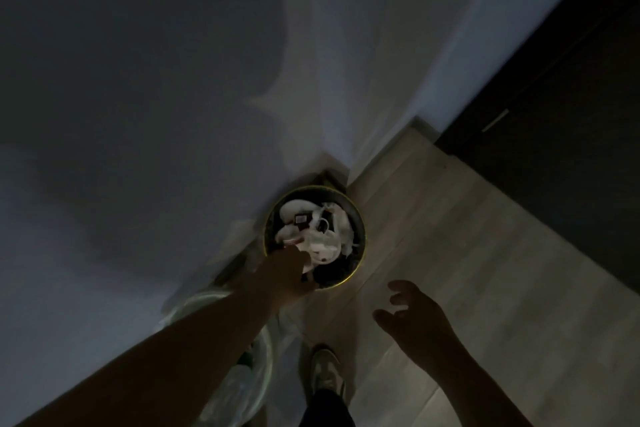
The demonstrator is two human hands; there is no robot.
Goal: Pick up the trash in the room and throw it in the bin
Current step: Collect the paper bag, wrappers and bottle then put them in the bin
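1. One bin (359, 229), centre of the frame.
2. Two hands: left hand (291, 274) at the bin's lower edge, right hand (415, 315) at lower right.
3. One shoe (325, 371), bottom centre.
4. One clear bag (249, 381), lower left, blurred.
5. One dark door (554, 97), right side, with one handle (495, 120).
6. Trash (322, 236) in the bin: a pale heap, too jumbled to count.

Dim, underexposed head view with soft motion blur, wide-angle bending, dark shadowed edges.

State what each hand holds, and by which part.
Right hand holds nothing, fingers loosely curled. Left hand reaches over the bin; its fingers are hidden, so any hold cannot be told.
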